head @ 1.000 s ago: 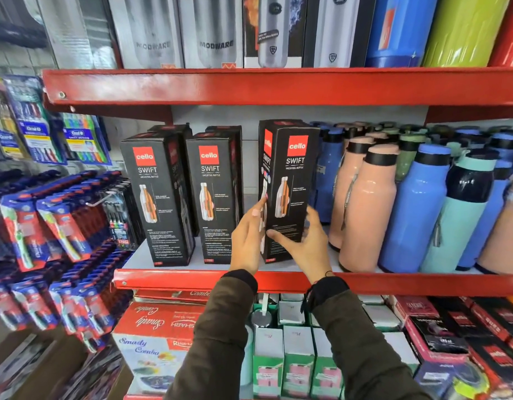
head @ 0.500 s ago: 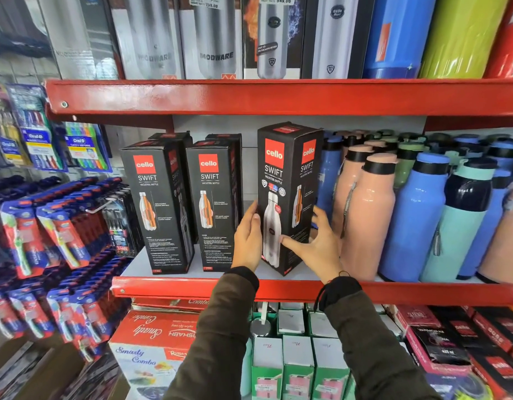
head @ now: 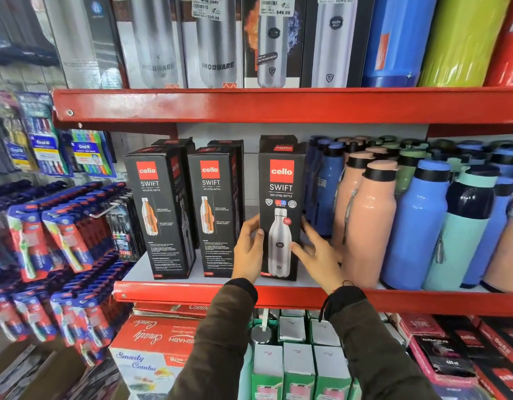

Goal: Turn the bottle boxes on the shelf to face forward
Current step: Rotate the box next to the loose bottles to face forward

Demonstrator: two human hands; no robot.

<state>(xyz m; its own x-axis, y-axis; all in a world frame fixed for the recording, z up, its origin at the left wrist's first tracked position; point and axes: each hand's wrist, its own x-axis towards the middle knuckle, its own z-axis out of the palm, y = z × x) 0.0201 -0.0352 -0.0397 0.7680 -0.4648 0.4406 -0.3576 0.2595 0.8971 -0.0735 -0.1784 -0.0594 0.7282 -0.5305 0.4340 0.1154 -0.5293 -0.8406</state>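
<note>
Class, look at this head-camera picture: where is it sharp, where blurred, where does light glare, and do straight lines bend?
Head view: sharpest at the centre, where the box between left hand and right hand reads clearly; toothbrush packs at the left edge smear; glare streaks the pink bottle; the red shelf edge slants from wide-angle distortion.

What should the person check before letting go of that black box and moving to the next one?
1. Held box shows its front panel squarely: ok.
2. It stands upright on the shelf: ok.
3. Left hand and right hand steady its sides: ok.
4. Clear of the peach bottle: ok.
5. Middle box and left box show the silver-bottle front: not ok.
6. Boxes behind faced forward: cannot tell.
</note>
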